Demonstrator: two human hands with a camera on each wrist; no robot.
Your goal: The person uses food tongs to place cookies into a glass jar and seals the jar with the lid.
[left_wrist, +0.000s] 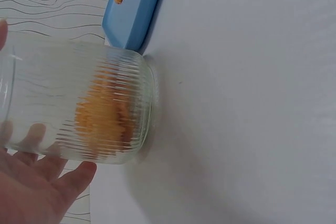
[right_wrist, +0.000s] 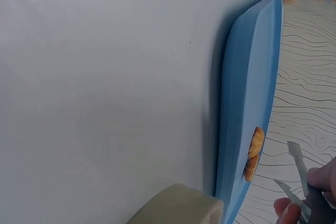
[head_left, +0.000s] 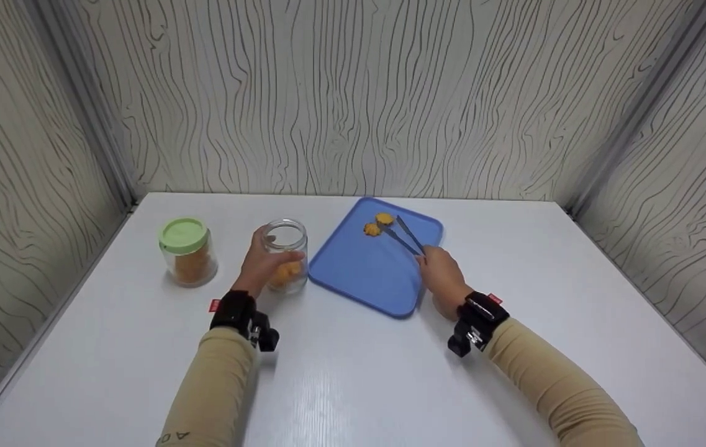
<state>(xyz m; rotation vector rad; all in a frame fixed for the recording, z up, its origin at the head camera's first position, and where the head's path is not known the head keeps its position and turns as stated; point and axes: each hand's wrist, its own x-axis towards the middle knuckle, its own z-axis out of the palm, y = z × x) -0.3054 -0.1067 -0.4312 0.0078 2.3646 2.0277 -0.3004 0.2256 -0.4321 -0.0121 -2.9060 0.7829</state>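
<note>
My left hand [head_left: 259,264] grips an uncovered glass jar [head_left: 287,248] around its side, and the jar stands upright on the table. Orange-yellow snack pieces [left_wrist: 105,114] lie in its lower part. In my right hand [head_left: 443,276] is a pair of metal tongs [head_left: 407,236], their arms spread apart over the blue tray [head_left: 359,273]. Two golden snack pieces lie close together near the tray's far side: a round one [head_left: 384,218] and a ridged one [head_left: 372,230]. The tongs' tips are near these pieces, with nothing visible between them.
At the left of the white table [head_left: 340,372] stands another glass jar [head_left: 194,264], closed by a green lid [head_left: 184,235] and holding orange-brown contents. Wood-grain panels [head_left: 328,99] enclose the table at the back and both sides.
</note>
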